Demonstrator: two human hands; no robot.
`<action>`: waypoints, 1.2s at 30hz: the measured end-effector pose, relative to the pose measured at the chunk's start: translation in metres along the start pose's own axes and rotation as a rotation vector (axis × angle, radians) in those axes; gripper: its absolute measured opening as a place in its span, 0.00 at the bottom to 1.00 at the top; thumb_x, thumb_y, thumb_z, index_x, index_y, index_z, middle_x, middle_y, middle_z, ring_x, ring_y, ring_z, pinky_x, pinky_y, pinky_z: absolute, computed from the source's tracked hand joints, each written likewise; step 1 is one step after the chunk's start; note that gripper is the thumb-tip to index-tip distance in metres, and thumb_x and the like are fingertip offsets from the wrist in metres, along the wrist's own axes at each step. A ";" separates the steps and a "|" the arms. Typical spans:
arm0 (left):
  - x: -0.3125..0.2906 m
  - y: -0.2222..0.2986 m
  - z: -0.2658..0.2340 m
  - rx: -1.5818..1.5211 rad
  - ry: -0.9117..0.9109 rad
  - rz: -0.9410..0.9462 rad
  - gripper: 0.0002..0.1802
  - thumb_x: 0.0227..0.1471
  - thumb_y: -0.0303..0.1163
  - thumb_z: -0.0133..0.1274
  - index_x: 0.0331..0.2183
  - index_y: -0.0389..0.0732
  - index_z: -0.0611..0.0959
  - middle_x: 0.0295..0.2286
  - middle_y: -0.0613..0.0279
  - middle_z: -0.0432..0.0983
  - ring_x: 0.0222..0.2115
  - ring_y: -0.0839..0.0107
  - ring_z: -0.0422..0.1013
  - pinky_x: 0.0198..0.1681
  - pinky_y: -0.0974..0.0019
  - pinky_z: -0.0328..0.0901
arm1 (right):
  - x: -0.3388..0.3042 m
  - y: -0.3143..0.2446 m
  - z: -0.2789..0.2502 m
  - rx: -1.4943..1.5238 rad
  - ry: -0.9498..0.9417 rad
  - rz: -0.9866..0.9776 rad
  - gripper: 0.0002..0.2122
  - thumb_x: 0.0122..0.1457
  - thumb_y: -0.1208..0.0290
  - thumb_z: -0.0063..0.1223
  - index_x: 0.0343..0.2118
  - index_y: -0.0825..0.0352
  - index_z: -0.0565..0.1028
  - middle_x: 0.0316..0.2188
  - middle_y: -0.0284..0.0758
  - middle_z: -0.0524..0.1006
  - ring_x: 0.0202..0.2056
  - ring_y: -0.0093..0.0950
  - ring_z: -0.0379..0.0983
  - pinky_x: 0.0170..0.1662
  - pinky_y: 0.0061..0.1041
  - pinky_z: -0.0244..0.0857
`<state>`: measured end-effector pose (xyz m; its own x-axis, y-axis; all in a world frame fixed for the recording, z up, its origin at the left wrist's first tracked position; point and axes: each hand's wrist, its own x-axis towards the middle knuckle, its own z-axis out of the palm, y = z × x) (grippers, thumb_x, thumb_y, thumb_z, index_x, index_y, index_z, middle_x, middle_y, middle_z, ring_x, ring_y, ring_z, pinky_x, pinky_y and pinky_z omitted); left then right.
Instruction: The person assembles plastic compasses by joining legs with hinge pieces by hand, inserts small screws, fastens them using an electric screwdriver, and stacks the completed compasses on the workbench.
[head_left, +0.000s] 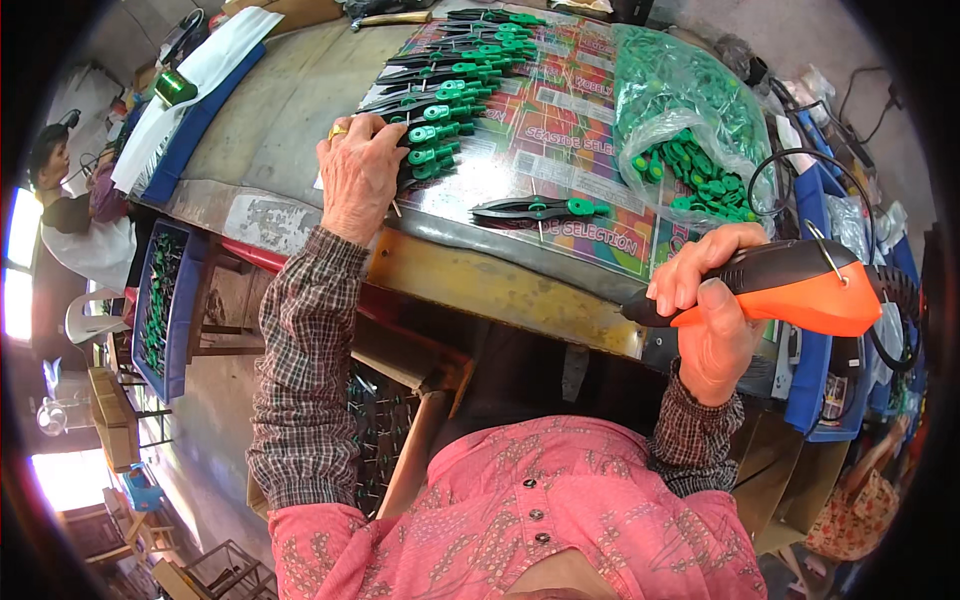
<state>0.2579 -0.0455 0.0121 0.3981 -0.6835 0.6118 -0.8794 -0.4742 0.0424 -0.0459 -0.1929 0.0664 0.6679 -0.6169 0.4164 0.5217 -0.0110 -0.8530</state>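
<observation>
My right hand is wrapped round an orange and black electric screwdriver, its dark tip pointing left over the table's front edge. At the near end of a row of black and green pieces, my left hand bends its fingers over the black parts. Its fingertips are partly hidden, so I cannot tell whether they grip a piece. One similar piece, with black blades and a green end, lies apart between my hands. A clear plastic bag holds many small green parts behind my right hand.
Colourful printed sheets cover the table. A blue bin of green and black pieces stands left; another blue bin is at right. An open cardboard box sits below the table. Another person is at far left.
</observation>
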 end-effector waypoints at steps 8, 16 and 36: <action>0.000 -0.004 -0.008 -0.018 -0.010 0.086 0.12 0.42 0.28 0.60 0.34 0.42 0.81 0.37 0.62 0.76 0.41 0.58 0.68 0.41 0.57 0.60 | -0.002 0.003 0.000 0.062 0.013 -0.018 0.16 0.51 0.74 0.61 0.36 0.68 0.63 0.21 0.36 0.69 0.20 0.26 0.68 0.28 0.28 0.67; -0.018 0.056 -0.062 -0.124 0.046 0.190 0.15 0.40 0.24 0.60 0.36 0.40 0.81 0.33 0.60 0.77 0.40 0.57 0.70 0.43 0.56 0.60 | -0.003 -0.004 0.000 0.061 -0.024 -0.110 0.16 0.51 0.74 0.60 0.37 0.69 0.63 0.21 0.37 0.70 0.20 0.26 0.68 0.27 0.28 0.67; -0.094 0.182 -0.049 -0.416 -0.226 0.134 0.18 0.37 0.26 0.62 0.36 0.43 0.81 0.29 0.65 0.71 0.38 0.61 0.68 0.56 0.45 0.51 | -0.014 -0.005 0.005 -0.089 -0.141 -0.048 0.19 0.55 0.59 0.59 0.39 0.64 0.64 0.22 0.32 0.69 0.21 0.27 0.68 0.30 0.31 0.66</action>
<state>0.0476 -0.0398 0.0010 0.2804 -0.8486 0.4485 -0.9382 -0.1434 0.3151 -0.0550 -0.1805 0.0669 0.7146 -0.4976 0.4917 0.5096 -0.1113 -0.8532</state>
